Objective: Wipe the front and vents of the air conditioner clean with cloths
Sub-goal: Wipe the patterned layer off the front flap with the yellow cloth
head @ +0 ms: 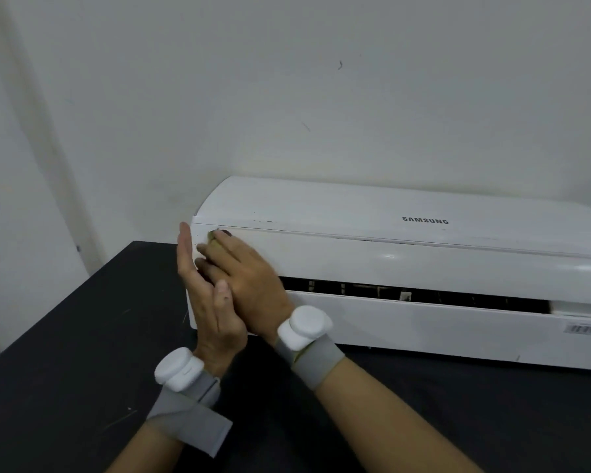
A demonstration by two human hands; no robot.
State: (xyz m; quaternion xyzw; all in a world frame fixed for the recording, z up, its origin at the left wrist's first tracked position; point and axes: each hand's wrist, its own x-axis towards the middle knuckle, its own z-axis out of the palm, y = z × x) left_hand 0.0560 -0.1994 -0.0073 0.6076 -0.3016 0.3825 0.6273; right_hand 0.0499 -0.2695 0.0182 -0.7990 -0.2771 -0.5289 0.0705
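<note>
A white air conditioner (406, 254) lies lengthwise on a black table (82, 336), its front toward me and a dark vent slot (423, 297) running along its lower half. My right hand (246, 278) presses a small olive-yellow cloth (215, 237) flat against the unit's front at its left end; only a corner of the cloth shows past my fingertips. My left hand (205, 302) stands upright with straight fingers against the unit's left end cap, holding nothing. Grey straps with white pucks sit on both wrists.
A plain white wall (287, 97) rises right behind the unit. A barcode sticker (584, 329) is at the unit's lower right. The table's left edge runs diagonally toward the wall corner, with dark tabletop stretching toward me.
</note>
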